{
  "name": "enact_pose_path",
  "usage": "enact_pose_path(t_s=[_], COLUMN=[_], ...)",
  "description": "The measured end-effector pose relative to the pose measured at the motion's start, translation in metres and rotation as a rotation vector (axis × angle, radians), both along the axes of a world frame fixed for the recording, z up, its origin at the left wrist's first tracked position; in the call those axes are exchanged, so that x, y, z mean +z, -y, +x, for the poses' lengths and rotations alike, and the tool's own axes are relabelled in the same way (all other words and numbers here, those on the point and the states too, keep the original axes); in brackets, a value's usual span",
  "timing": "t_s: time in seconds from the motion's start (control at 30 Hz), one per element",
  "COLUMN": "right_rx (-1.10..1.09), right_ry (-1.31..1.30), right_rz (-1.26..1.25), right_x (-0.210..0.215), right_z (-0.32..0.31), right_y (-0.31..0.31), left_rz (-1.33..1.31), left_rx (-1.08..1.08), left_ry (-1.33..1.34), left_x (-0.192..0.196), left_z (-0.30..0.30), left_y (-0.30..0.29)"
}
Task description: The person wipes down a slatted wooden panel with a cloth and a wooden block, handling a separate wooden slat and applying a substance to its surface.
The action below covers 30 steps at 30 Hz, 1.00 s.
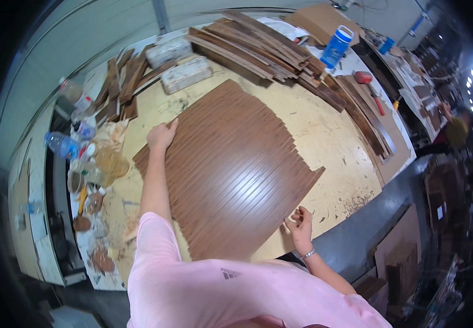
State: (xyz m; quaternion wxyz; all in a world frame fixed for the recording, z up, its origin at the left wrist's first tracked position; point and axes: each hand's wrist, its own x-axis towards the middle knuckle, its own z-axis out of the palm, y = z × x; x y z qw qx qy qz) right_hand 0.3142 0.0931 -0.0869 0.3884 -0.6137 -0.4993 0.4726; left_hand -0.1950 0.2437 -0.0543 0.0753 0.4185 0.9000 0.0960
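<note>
A large panel of narrow brown wood strips (236, 147), laid side by side with stepped, uneven ends, lies flat on the pale worktable (351, 158). At its far left edge is my left hand (161, 136), fingers curled over the border of the strips. The fingertips there are partly hidden. By the panel's near right edge, my right hand (301, 228) has loosely bent fingers spread apart, with the thumb close to the edge. I see nothing held in it. A shiny bracelet circles that wrist.
Stacked dark wood boards (247, 46) line the table's back, beside two wrapped whitish blocks (186, 75). Bottles and jars (108, 159) crowd the left side. A blue bottle (337, 46), a red-handled tool (378, 105) and long boards are at the right. Another person (455, 130) works farther right.
</note>
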Motion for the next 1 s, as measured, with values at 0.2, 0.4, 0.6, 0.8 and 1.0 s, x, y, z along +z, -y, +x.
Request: enact_pose_path(t_s=[0.2,0.4,0.6,0.8,1.0], right_rx=[0.244,0.297,0.430,0.604,0.655], right_ry=[0.256,0.279,0.219,0.229,0.232], right_rz=[0.048,0.094,0.091,0.014,-0.016], right_x=[0.031,0.020,0.013,-0.005,0.013], right_z=[0.000,0.035,0.062,0.074,0.039], right_y=[-0.026,-0.064,-0.112,-0.183,-0.235], left_rz=[0.019,0.012,-0.006,-0.025,0.001], left_rx=[0.124,0.230,0.319,0.391,0.422], left_ry=[-0.016,-0.017,-0.023,0.001,0.056], left_x=[0.003,-0.003,0.006,0.011,0.002], left_z=[0.022,0.048,0.090,0.133,0.182], left_y=[0.047,0.092,0.143,0.194,0.264])
